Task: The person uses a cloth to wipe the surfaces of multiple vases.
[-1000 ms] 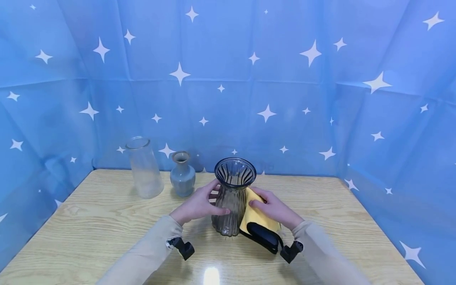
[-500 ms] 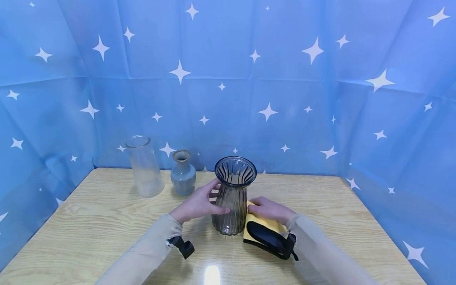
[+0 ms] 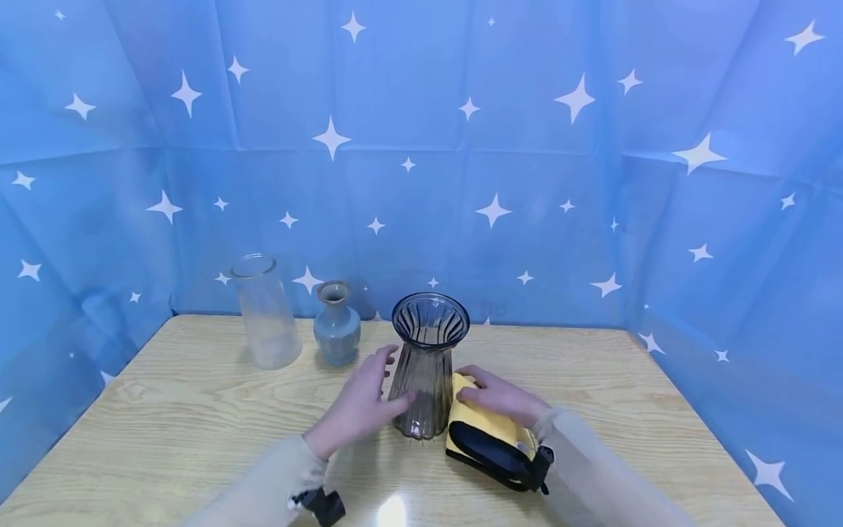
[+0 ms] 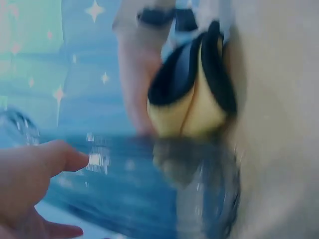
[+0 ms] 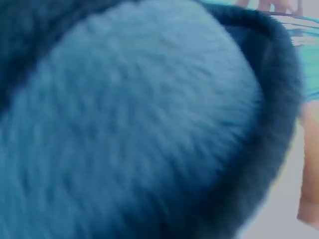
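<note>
A smoky grey ribbed glass vase point(image 3: 424, 380) with a flared rim stands upright in the middle of the table. At its left side is my left hand point(image 3: 358, 406), fingers spread and loosely bent, thumb overlapping the front of the glass. In the left wrist view the same thumb point(image 4: 70, 158) shows against the blurred vase point(image 4: 134, 189). To the right of the vase, my right hand point(image 3: 503, 399) grips a folded yellow cloth point(image 3: 484, 419) with dark edging from above. Its dark plush side point(image 5: 134, 114) fills most of the right wrist view.
Back left on the wooden table point(image 3: 165, 439) stand a frosted glass vase point(image 3: 268, 322) and a small blue-grey ceramic vase point(image 3: 337, 333). A blue curtain point(image 3: 421, 183) with white stars closes off the back and both sides.
The left hand has loosened from the vase and drawn back to the left and down. The right hand has brought the cloth lower, away from the vase's neck.
</note>
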A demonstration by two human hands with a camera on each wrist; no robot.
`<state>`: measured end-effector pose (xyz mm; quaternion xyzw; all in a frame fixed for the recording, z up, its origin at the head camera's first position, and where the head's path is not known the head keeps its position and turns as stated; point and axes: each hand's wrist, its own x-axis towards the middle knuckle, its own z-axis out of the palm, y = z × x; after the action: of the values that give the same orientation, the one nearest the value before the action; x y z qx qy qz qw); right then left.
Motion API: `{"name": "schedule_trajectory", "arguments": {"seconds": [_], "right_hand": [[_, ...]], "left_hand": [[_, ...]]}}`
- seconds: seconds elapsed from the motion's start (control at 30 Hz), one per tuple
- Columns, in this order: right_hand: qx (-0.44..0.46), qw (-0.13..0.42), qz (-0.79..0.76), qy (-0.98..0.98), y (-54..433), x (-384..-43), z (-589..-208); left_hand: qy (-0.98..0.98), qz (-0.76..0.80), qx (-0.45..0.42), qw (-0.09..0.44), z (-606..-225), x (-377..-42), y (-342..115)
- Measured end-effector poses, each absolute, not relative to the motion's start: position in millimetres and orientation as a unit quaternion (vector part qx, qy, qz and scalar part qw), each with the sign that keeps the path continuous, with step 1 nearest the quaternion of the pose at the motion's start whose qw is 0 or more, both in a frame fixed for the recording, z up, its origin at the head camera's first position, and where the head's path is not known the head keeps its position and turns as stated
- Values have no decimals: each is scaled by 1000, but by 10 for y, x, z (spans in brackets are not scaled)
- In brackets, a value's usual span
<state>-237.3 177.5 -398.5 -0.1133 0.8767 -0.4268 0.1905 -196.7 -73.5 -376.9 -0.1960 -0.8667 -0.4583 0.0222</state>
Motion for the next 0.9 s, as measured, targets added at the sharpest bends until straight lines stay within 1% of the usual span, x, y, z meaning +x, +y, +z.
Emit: {"name": "schedule_trajectory", "arguments": {"seconds": [0.13,0.2,0.27,0.37,0.53,0.6,0.7,0.9], "right_hand": [[-147,167,-406,887,1794,-2386,-3974],[-178,170,-393,886,1796,-2408,-3972],[-205,181,-399,875,1791,-2421,-3962],[-225,171,-416,864,1776,-2416,-3939],[-240,122,-450,851,1757,-2357,-3787],[-242,112,-466,844,1756,-2347,-3687],[-243,107,-492,829,1782,-2335,-3522],[-217,88,-560,795,1868,-2287,-3221]], "left_hand": [[-868,-455,-199,33,-3778,-1811,-672],[-866,-458,-199,33,-3789,-1795,-647],[-864,-462,-198,36,-3796,-1811,-634],[-862,-466,-196,40,-3794,-1867,-643],[-860,-462,-209,52,-3784,-1982,-662],[-860,-459,-215,51,-3783,-2019,-666],[-860,-460,-220,36,-3782,-2063,-671],[-846,-470,-253,-3,-3753,-2150,-699]]}}
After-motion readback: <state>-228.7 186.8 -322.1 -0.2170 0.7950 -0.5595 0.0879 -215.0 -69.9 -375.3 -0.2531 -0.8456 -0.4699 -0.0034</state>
